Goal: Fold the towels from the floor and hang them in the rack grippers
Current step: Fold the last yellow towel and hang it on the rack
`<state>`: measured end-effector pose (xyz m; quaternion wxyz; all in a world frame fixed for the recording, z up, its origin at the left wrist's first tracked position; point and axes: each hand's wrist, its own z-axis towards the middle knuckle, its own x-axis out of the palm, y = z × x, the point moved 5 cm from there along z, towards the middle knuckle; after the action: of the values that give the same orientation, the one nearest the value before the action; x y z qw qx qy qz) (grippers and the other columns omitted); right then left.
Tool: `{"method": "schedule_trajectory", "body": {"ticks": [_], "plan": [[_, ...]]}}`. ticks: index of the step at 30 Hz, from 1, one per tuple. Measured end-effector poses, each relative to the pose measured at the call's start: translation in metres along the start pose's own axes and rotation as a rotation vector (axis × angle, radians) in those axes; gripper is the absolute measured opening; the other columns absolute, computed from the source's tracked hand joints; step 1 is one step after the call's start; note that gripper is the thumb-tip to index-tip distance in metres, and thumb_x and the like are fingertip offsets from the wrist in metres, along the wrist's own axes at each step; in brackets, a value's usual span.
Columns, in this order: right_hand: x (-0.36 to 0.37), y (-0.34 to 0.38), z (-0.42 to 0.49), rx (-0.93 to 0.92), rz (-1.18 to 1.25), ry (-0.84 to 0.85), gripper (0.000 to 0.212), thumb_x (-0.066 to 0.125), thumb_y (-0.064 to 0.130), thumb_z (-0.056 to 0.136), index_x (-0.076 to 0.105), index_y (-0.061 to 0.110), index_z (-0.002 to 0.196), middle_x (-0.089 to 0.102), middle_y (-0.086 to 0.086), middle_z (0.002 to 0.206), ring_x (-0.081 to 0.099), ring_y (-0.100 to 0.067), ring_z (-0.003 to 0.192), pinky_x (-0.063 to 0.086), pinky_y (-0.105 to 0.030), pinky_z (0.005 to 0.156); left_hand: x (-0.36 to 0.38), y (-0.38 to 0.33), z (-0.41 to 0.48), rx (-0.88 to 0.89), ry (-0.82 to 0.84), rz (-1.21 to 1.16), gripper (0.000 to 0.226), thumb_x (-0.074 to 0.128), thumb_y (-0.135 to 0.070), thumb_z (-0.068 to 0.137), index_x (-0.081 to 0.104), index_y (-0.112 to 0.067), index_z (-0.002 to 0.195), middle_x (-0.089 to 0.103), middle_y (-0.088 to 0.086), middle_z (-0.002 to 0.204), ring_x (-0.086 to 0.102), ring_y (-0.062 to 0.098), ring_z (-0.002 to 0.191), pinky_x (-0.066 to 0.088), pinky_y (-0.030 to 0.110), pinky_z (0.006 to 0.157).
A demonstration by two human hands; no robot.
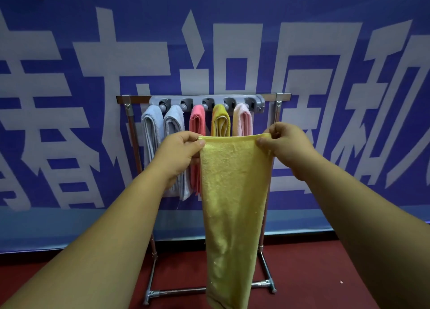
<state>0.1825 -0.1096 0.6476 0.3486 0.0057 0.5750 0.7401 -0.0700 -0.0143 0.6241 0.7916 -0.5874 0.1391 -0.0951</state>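
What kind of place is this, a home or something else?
Probably a staged or training space, not a home: a blue banner with big white characters forms the backdrop, the floor is dark red, and a free-standing metal rack holds towels.

The left forearm [104, 227] and right forearm [360, 215] are bare, broad and rounded along all their visible length. The left grip [179, 152] and right grip [286, 145] are bare too.

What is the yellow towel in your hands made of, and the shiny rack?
The yellow towel looks like soft terry cloth: its surface is fuzzy and nubbly, and it hangs limp. The rack seems polished metal tubing; it glints silver.
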Motion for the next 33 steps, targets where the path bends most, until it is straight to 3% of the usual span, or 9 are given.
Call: {"method": "schedule_trajectory", "body": {"ticks": [6, 9, 12, 18, 21, 24, 28, 30, 33], "plan": [[-0.003, -0.006, 0.0, 0.031, -0.015, -0.02, 0.028, 0.079, 0.023, 0.094, 0.065, 0.027, 0.118, 0.063, 0.004, 0.108, 0.062, -0.013, 0.095, 0.054, -0.031, 0.077, 0.002, 0.001, 0.001, -0.009, -0.006, 0.007, 0.011, 0.063, -0.009, 0.106, 0.073, -0.005, 0.109, 0.079, 0.004, 0.09, 0.076, 0.016, 0.082, 0.064, 0.031, 0.078], [-0.002, -0.008, -0.001, 0.048, -0.078, 0.005, 0.006, 0.073, 0.026, 0.098, 0.068, 0.022, 0.1, 0.069, -0.001, 0.103, 0.067, -0.019, 0.096, 0.059, -0.037, 0.08, 0.004, 0.003, 0.0, -0.032, -0.01, 0.027, 0.011, 0.068, -0.01, 0.103, 0.074, -0.005, 0.11, 0.079, 0.008, 0.095, 0.077, 0.018, 0.084, 0.066, 0.034, 0.078], [0.003, -0.012, -0.002, 0.1, -0.096, 0.01, 0.009, 0.069, 0.025, 0.099, 0.068, 0.016, 0.098, 0.071, -0.011, 0.1, 0.071, -0.029, 0.093, 0.064, -0.048, 0.084, 0.01, 0.007, -0.002, -0.081, -0.018, 0.03, 0.009, 0.07, -0.008, 0.101, 0.074, -0.003, 0.108, 0.08, 0.013, 0.095, 0.076, 0.018, 0.078, 0.063, 0.028, 0.067], [0.01, -0.019, -0.006, 0.148, -0.134, -0.008, 0.015, 0.063, 0.015, 0.102, 0.066, 0.001, 0.103, 0.072, -0.014, 0.086, 0.071, -0.023, 0.073, 0.061, -0.034, 0.063, 0.023, 0.018, -0.007, -0.16, -0.004, 0.04, 0.011, 0.072, -0.007, 0.099, 0.075, 0.0, 0.107, 0.08, 0.02, 0.1, 0.079, 0.022, 0.081, 0.066, 0.031, 0.072], [0.015, -0.016, -0.009, 0.111, -0.182, 0.065, 0.005, 0.067, 0.012, 0.099, 0.066, 0.008, 0.097, 0.072, -0.012, 0.087, 0.071, -0.021, 0.073, 0.061, -0.033, 0.066, 0.03, 0.021, -0.011, -0.172, 0.022, 0.058, 0.01, 0.071, -0.007, 0.101, 0.075, -0.001, 0.107, 0.08, 0.022, 0.101, 0.081, 0.026, 0.087, 0.067, 0.034, 0.076], [0.025, -0.013, -0.013, 0.057, -0.195, 0.186, 0.012, 0.072, 0.027, 0.097, 0.069, 0.019, 0.106, 0.073, -0.003, 0.098, 0.071, -0.017, 0.087, 0.063, -0.037, 0.079, 0.036, 0.017, -0.01, -0.137, 0.052, 0.114, 0.008, 0.069, -0.007, 0.101, 0.076, -0.002, 0.103, 0.079, 0.023, 0.1, 0.077, 0.023, 0.081, 0.065, 0.036, 0.077], [0.047, -0.008, -0.022, 0.015, -0.18, 0.422, 0.049, 0.075, 0.057, 0.089, 0.069, 0.025, 0.126, 0.072, 0.007, 0.116, 0.067, -0.012, 0.108, 0.057, -0.037, 0.094, 0.038, 0.003, -0.004, -0.077, 0.101, 0.209, 0.007, 0.071, -0.01, 0.1, 0.078, -0.008, 0.1, 0.08, 0.014, 0.093, 0.078, 0.024, 0.082, 0.065, 0.035, 0.072], [0.06, -0.003, -0.025, -0.034, -0.224, 0.458, 0.053, 0.077, 0.062, 0.085, 0.072, 0.022, 0.12, 0.073, 0.004, 0.109, 0.068, -0.01, 0.102, 0.057, -0.036, 0.09, 0.039, -0.003, -0.004, -0.058, 0.129, 0.253, 0.007, 0.072, -0.012, 0.099, 0.079, -0.011, 0.099, 0.08, 0.009, 0.089, 0.076, 0.018, 0.077, 0.06, 0.027, 0.066], [0.075, 0.007, -0.026, -0.085, -0.252, 0.431, 0.046, 0.076, 0.057, 0.087, 0.072, 0.013, 0.099, 0.066, -0.007, 0.082, 0.062, -0.015, 0.074, 0.051, -0.038, 0.069, 0.039, -0.008, -0.003, -0.022, 0.148, 0.309, 0.007, 0.074, -0.015, 0.098, 0.081, -0.016, 0.097, 0.079, 0.009, 0.089, 0.073, 0.017, 0.076, 0.059, 0.027, 0.067]]}}
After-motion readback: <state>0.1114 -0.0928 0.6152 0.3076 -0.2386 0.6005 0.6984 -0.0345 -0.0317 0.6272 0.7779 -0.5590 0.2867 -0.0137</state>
